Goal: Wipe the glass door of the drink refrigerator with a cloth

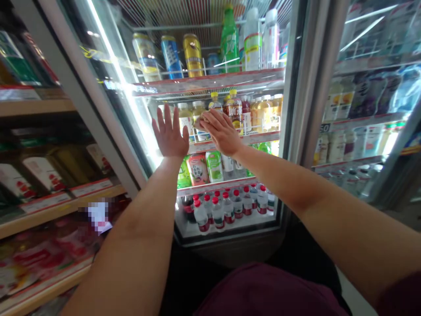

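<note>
Right hand [221, 131] reaches into the cooler's second shelf, fingers curled loosely over the top of a pale bottle [199, 120]; contact looks likely, but whether the grip is closed round it I cannot tell, since the hand hides the cap and neck. Left hand [169, 134] is spread wide, fingers apart, palm forward, holding nothing; it sits at about 9 o'clock of the right hand, beside the lit door edge [131, 103], probably bracing or keeping the opening clear.

Head view only. Pale bottle stands upright in the front row of the second shelf [259, 137], yellow-capped juice bottles [215, 102] just behind at 12 o'clock, amber tea bottles [268, 109] off at 3 o'clock. Rows face outward, labels front, so front items get taken first. Top shelf at 12 o'clock carries cans [192, 55] and a green soda bottle [230, 39]. At 6 o'clock, green cartons [214, 166], then red-capped water bottles [219, 213] on the bottom shelf. Dry-goods shelving [49, 206] at 8 o'clock, outside the cooler. Second glass door [368, 101] at 3 o'clock is closed.
</note>
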`<state>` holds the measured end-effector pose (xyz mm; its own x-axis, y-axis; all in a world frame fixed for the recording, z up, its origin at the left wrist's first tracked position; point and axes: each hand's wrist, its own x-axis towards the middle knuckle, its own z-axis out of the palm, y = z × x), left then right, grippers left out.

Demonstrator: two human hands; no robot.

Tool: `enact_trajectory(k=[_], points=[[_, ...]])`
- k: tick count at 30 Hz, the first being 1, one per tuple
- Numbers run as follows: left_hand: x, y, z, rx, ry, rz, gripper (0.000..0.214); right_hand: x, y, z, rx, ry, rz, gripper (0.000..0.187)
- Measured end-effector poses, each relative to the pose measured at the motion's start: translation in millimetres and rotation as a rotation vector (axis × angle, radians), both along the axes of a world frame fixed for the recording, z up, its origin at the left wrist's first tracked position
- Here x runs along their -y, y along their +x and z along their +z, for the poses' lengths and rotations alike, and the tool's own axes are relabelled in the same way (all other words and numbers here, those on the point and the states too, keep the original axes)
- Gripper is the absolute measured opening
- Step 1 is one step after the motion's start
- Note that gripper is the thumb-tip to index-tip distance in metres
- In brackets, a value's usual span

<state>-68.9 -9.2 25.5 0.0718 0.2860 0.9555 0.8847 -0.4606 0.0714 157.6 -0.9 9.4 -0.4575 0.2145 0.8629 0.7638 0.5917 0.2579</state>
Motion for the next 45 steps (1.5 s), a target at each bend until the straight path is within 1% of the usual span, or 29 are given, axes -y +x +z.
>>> enact_trajectory(k=[3, 7, 9, 12, 15, 18, 21, 24, 26, 28, 32, 35, 38, 40, 42, 45], points=[[0.7, 0.5, 0.1, 0.009, 0.002, -0.017, 0.073, 1.3, 1.1, -1.6, 0.017, -0.016, 0.004, 0.06], [3.0, 2.0, 0.8, -0.005, -0.018, 0.008, 0.073, 2.4, -0.1, 6.3, 0.079, -0.004, 0.027, 0.057], [4.4, 3.0, 1.2, -0.002, -0.033, 0.014, 0.073, 3.6, -1.5, 8.8, 0.078, 0.002, 0.028, 0.057], [4.8, 3.3, 1.1, 0.01, -0.035, -0.001, 0.073, 4.3, 0.4, 4.8, 0.071, -0.005, 0.023, 0.056], [1.9, 1.7, -0.1, 0.003, 0.002, 0.002, 0.072, 1.8, 7.2, 0.4, 0.141, -0.011, 0.064, 0.053], [-0.8, 0.0, -1.2, -0.014, 0.02, 0.017, 0.071, -1.1, 12.0, 2.9, 0.188, -0.006, 0.096, 0.054], [-0.6, -0.3, -1.1, -0.017, 0.006, 0.02, 0.072, -1.0, 11.4, 3.2, 0.149, -0.001, 0.08, 0.058], [0.3, -0.1, -0.4, -0.018, -0.008, 0.011, 0.074, 0.0, 9.7, -4.5, 0.061, 0.01, 0.037, 0.058], [0.0, -0.4, -0.4, -0.02, -0.01, 0.009, 0.074, -0.3, 9.2, -8.2, 0.044, 0.014, 0.028, 0.057], [-0.8, -1.0, -0.9, -0.021, -0.01, 0.007, 0.073, -0.9, 7.5, -6.0, 0.068, 0.009, 0.041, 0.057], [-0.4, -0.9, -1.5, -0.008, -0.005, -0.011, 0.074, 1.4, -2.7, 7.1, 0.073, 0.0, 0.033, 0.058], [2.0, 1.1, -0.9, 0.01, -0.009, -0.02, 0.073, 4.3, -9.7, 4.1, 0.01, 0.0, -0.011, 0.059], [3.7, 2.5, -0.3, 0.007, -0.015, -0.029, 0.073, 3.8, -8.9, -7.8, 0.057, -0.015, 0.009, 0.059], [3.6, 2.4, -0.3, 0.01, -0.011, -0.033, 0.072, 1.6, -6.7, -11.5, 0.115, -0.021, 0.043, 0.058], [2.8, 1.6, -0.4, 0.011, -0.008, -0.033, 0.073, -0.3, -6.4, -9.6, 0.138, -0.013, 0.058, 0.058], [1.6, 0.6, -0.6, 0.007, -0.007, -0.034, 0.075, 0.0, -10.6, -5.6, 0.095, 0.009, 0.041, 0.06]])
